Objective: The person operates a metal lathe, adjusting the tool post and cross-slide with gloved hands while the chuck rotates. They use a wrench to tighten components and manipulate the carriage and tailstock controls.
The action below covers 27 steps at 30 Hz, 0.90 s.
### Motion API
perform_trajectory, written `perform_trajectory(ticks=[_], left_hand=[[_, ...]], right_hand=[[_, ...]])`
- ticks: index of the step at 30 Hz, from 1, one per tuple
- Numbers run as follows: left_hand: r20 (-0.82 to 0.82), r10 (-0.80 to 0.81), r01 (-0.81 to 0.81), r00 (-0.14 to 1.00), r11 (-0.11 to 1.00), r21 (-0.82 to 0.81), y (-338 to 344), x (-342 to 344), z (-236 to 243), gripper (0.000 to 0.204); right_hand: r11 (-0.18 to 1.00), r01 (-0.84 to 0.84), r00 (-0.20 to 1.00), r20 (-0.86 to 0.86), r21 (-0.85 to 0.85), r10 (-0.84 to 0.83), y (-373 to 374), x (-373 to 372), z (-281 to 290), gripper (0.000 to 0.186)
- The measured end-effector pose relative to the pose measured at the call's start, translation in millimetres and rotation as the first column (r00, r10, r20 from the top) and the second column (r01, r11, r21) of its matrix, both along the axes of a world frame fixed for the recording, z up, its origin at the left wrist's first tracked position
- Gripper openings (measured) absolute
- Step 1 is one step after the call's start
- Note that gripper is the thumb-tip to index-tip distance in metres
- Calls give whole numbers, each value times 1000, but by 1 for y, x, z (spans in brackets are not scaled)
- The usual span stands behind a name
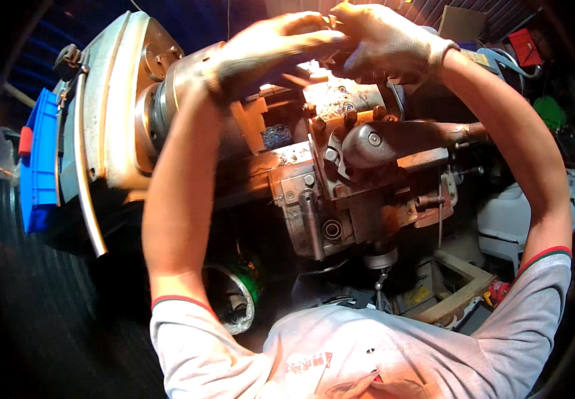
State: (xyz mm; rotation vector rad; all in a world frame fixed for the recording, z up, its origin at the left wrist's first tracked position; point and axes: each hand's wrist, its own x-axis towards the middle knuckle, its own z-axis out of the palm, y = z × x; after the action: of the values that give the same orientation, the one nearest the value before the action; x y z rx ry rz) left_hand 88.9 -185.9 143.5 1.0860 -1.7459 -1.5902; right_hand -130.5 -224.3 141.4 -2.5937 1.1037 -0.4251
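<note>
Both hands are raised over the far side of a metal lathe and meet fingertip to fingertip. My left hand (271, 53), in a pale work glove and a little blurred, reaches in beside the chuck (194, 76), its fingers closed toward the right hand. My right hand (397, 46), also gloved, has its fingers bent inward. Something small and dark seems to be between the fingertips, too unclear to name. Below the hands, the tool post (337, 159) carries a thick dark lever (400, 141). Shiny metal chips (341, 96) lie behind it.
At left stands the pale headstock (118, 100) with a long metal rod (86, 173) and a blue plastic crate (38, 159). A lined bucket (244, 319) is below. Right of the lathe are a wooden frame (457, 302), a white container (507, 213) and a red box (524, 46).
</note>
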Motion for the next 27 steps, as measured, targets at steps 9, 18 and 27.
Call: perform_trajectory(ticks=[9,18,27], left_hand=[[583,672,-99,456,690,-717,-60,101,-57,68],[637,598,-166,486,779,-605,-55,96,-45,67],[651,623,-200,434,771,-605,-27,76,-23,59]], right_hand=[[985,65,958,-286,161,-17,-30,-1,-44,50],[848,119,979,-204,517,-13,-49,3,-53,48],[753,119,982,-189,647,7,-54,-1,-49,54]])
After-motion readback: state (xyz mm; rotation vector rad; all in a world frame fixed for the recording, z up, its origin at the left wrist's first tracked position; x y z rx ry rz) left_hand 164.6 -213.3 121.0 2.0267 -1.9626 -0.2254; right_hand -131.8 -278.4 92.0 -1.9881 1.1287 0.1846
